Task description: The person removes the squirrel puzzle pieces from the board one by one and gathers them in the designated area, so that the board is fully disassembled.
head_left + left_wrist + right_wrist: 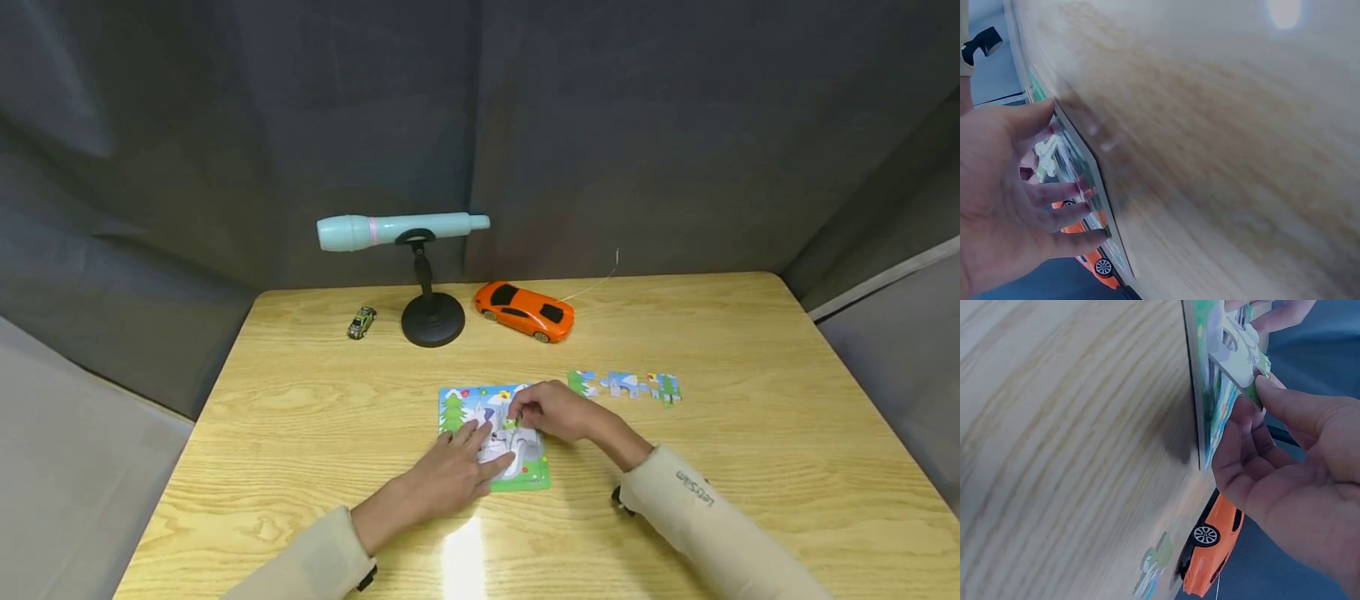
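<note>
A jigsaw puzzle [534, 479] with a picture of animals and green trees lies flat on the table. My left hand [453, 468] rests over its lower left part, fingers spread and fairly straight, their tips on the picture. In the left wrist view the thumb and fingers of the left hand [1016, 187] reach over the puzzle's raised edge. At the upper right of the puzzle, my right hand [558, 410] pinches a puzzle piece [1242, 359] between thumb and fingers. That piece is white and grey with green at its edge, and it tilts up from the board.
Several loose puzzle pieces [624, 384] lie in a row right of the puzzle. Behind stand an orange toy car [525, 312], a black stand [432, 320] bearing a light blue toy microphone [420, 227], and a small green toy car [362, 322]. A dark curtain [675, 150] hangs behind the table.
</note>
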The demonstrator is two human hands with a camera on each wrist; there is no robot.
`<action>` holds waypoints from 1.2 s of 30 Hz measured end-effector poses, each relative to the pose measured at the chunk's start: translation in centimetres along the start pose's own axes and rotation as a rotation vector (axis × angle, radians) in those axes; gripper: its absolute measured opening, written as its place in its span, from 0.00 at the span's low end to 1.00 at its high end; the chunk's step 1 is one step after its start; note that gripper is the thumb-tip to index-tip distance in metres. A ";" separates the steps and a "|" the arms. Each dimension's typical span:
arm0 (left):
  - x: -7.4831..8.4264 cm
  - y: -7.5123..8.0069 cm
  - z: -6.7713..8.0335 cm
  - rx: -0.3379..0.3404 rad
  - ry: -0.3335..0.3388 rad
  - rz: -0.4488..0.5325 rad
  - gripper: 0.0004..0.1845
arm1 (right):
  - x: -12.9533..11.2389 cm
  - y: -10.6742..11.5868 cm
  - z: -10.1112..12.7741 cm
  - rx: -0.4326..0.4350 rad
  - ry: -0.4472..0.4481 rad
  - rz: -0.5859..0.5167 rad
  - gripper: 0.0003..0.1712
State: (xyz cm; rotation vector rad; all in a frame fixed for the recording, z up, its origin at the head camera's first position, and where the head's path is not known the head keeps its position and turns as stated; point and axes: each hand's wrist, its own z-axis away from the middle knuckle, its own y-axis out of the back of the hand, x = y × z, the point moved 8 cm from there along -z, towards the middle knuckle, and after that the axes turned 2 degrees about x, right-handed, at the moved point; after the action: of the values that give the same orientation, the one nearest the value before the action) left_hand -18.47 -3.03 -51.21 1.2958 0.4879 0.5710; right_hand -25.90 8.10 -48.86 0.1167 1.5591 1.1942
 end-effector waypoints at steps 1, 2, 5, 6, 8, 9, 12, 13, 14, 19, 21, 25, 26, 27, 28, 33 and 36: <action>0.1 0.0 -0.1 -0.004 0.002 -0.002 0.28 | 0.1 0.0 0.0 0.003 -0.001 0.003 0.08; 0.2 0.1 -0.2 -0.011 0.005 -0.003 0.28 | 0.2 0.0 0.0 0.005 0.000 0.008 0.08; 0.5 0.1 -0.4 -0.042 0.018 0.014 0.29 | 0.2 0.1 0.0 -0.005 -0.007 0.014 0.08; 0.6 0.1 -0.5 -0.053 0.022 0.021 0.29 | 0.2 0.1 0.0 -0.010 -0.018 0.016 0.08; 0.7 0.1 -0.6 -0.065 0.030 0.029 0.28 | -0.1 0.5 0.0 -0.005 -0.015 0.040 0.09; 0.7 0.1 -0.6 -0.069 0.035 0.038 0.28 | -0.4 0.7 0.0 -0.003 -0.015 0.048 0.09; 0.7 0.1 -0.5 -0.075 0.045 0.048 0.28 | -1.3 1.6 -0.1 0.004 -0.011 0.074 0.10; 0.7 0.0 -0.4 -0.076 0.048 0.046 0.28 | -1.5 2.0 -0.1 0.007 -0.012 0.073 0.09; 0.6 -0.1 -0.4 -0.076 0.051 0.048 0.28 | -1.6 2.3 0.0 0.007 -0.017 0.062 0.09; 0.6 -0.1 -0.2 -0.061 0.042 0.045 0.28 | 0.1 4.1 1.9 0.036 -0.041 -0.005 0.07; 0.7 0.0 -0.3 -0.053 0.036 0.034 0.28 | 1.4 5.0 2.9 0.057 -0.042 -0.030 0.07; 0.6 0.3 -0.4 -0.047 0.031 0.010 0.29 | 3.8 6.6 4.8 0.089 -0.066 -0.082 0.06; 0.6 0.3 -0.5 -0.046 0.031 0.004 0.29 | 4.3 6.9 5.2 0.096 -0.075 -0.093 0.06; 0.6 0.3 -0.5 -0.048 0.031 0.002 0.29 | 4.7 7.2 5.7 0.103 -0.083 -0.098 0.06; 0.5 0.3 -0.5 -0.049 0.031 0.007 0.29 | 5.1 7.5 6.2 0.110 -0.092 -0.095 0.07; 0.5 0.1 -0.4 -0.051 0.033 0.040 0.28 | 7.3 8.7 8.8 0.132 -0.114 -0.085 0.09; 0.4 0.0 -0.4 -0.047 0.040 0.055 0.28 | 9.0 9.2 10.5 0.136 -0.133 -0.099 0.10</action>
State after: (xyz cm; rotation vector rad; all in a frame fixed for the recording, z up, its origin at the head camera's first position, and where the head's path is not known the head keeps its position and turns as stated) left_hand -18.41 -2.51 -51.29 1.2581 0.4704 0.6521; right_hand -25.69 24.59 -47.01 0.2018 1.5108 0.9832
